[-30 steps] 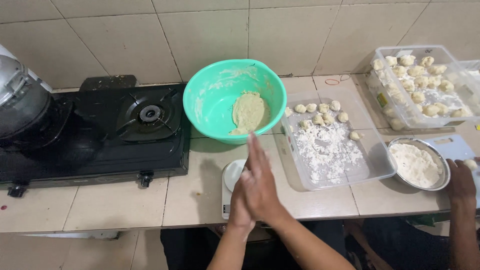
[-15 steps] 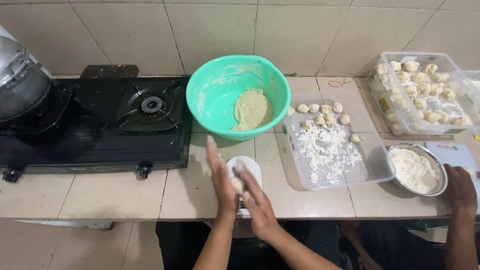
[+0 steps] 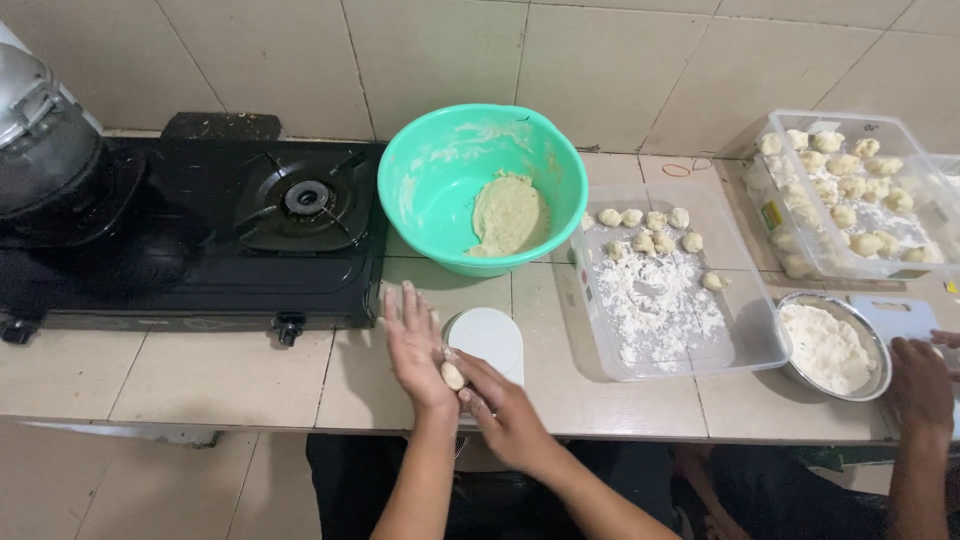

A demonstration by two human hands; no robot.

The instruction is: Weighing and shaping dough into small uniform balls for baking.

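Open left hand (image 3: 415,345) and right hand (image 3: 500,410) press a dough ball (image 3: 453,375) by the clear tray (image 3: 760,345).

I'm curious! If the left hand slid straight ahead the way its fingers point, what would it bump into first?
Probably the black gas stove: the left hand points up and slightly left, toward its front right corner. The green bowl sits just right of that line.

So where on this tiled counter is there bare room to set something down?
Bare tiles in front of the black gas stove, left of the left hand. Crowded rightwards: green plastic bowl, clear floured tray, metal bowl of dough.
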